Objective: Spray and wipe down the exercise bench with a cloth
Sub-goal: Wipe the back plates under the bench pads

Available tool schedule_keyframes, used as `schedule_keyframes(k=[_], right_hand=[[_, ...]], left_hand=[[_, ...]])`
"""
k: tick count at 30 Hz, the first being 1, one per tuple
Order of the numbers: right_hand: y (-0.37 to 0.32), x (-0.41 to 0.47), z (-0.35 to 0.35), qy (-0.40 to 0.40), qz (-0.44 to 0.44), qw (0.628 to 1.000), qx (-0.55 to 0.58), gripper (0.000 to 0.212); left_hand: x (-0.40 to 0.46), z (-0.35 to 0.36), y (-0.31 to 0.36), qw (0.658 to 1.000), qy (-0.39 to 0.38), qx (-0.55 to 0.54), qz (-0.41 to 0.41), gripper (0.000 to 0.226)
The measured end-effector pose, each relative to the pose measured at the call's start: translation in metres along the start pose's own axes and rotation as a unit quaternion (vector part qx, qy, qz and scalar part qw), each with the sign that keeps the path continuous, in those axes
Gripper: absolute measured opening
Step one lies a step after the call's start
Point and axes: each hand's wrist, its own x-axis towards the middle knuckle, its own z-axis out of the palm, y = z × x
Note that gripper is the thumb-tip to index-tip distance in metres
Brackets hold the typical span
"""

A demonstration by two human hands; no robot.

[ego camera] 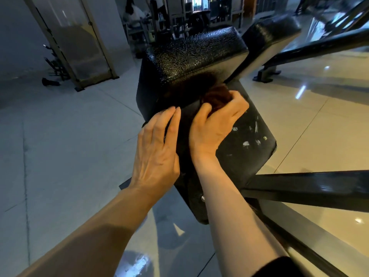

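Note:
The black exercise bench [199, 56] fills the middle of the view, with a textured padded back and a worn, scuffed seat pad [247, 148] below it. My right hand [215, 124] grips a bunched dark brown cloth [216, 96] and holds it against the gap where the two pads meet. My left hand [157, 148] lies flat with straight fingers on the left edge of the seat pad, fingertips touching the lower rim of the back pad. No spray bottle is in view.
Black steel frame bars [311, 188] of the bench run across the lower right. A second padded bench [269, 35] stands at the back right. A glass-panelled frame [75, 43] leans at the back left. A person sits far behind among other machines. Glossy tiled floor lies all around.

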Motion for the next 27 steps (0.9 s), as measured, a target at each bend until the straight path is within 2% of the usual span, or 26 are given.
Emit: schedule_keyframes(k=[1, 2, 4, 7, 8, 9, 11, 12, 14, 16, 17, 18, 20, 21, 23, 25, 27], right_hand=[[-0.004, 0.006, 0.004, 0.035, -0.047, 0.998, 0.001, 0.038], [-0.007, 0.010, 0.009, 0.037, -0.086, 0.996, -0.013, 0.040], [-0.001, 0.012, 0.019, -0.026, -0.108, 0.992, -0.062, 0.040], [0.017, 0.012, 0.013, -0.179, -0.010, 0.978, -0.105, 0.033], [0.019, 0.013, 0.008, -0.171, 0.030, 0.980, -0.093, 0.032], [0.019, 0.017, 0.005, -0.121, 0.042, 0.989, -0.073, 0.033], [0.007, 0.028, 0.004, 0.021, -0.010, 0.999, -0.024, 0.040], [0.002, 0.034, 0.008, 0.062, -0.045, 0.997, -0.006, 0.044], [-0.005, 0.038, 0.018, 0.067, -0.084, 0.994, -0.018, 0.047], [0.008, 0.035, 0.025, 0.014, -0.077, 0.995, -0.058, 0.050], [0.021, 0.031, 0.025, -0.049, -0.058, 0.994, -0.083, 0.051], [0.033, 0.025, 0.024, -0.145, -0.021, 0.983, -0.109, 0.050], [0.047, 0.009, 0.015, -0.351, 0.059, 0.925, -0.131, 0.045], [0.048, 0.000, 0.010, -0.387, 0.081, 0.910, -0.122, 0.040], [0.042, -0.019, 0.000, -0.358, 0.091, 0.927, -0.070, 0.037], [0.026, -0.030, -0.010, -0.318, 0.107, 0.942, -0.005, 0.050], [0.016, -0.030, -0.020, -0.293, 0.113, 0.948, 0.042, 0.052]], left_hand=[[0.001, 0.003, -0.001, 1.000, 0.002, -0.001, 0.006, 0.075], [0.001, 0.005, -0.001, 1.000, 0.003, -0.002, 0.011, 0.075], [0.002, 0.009, -0.001, 1.000, 0.002, -0.006, 0.018, 0.072], [0.002, 0.011, 0.001, 1.000, 0.003, -0.010, 0.030, 0.070], [0.003, 0.012, 0.002, 0.999, 0.002, -0.012, 0.031, 0.071], [0.003, 0.012, 0.002, 0.999, 0.002, -0.014, 0.030, 0.071], [0.004, 0.014, 0.002, 0.999, 0.004, -0.017, 0.028, 0.072], [0.005, 0.015, 0.002, 0.999, 0.005, -0.018, 0.028, 0.072], [0.006, 0.018, 0.001, 0.999, 0.005, -0.019, 0.025, 0.071], [0.005, 0.017, 0.000, 1.000, -0.002, -0.019, 0.022, 0.069], [0.004, 0.017, 0.000, 1.000, -0.007, -0.019, 0.021, 0.069], [0.003, 0.017, 0.000, 1.000, -0.015, -0.019, 0.018, 0.068], [0.002, 0.015, 0.001, 0.999, -0.033, -0.016, 0.003, 0.067], [0.001, 0.015, 0.002, 0.999, -0.041, -0.013, -0.006, 0.065], [0.001, 0.012, 0.003, 0.999, -0.047, -0.014, -0.019, 0.058], [0.003, 0.007, 0.007, 0.997, -0.050, -0.038, -0.039, 0.052], [0.005, 0.002, 0.011, 0.992, -0.054, -0.081, -0.085, 0.050]])
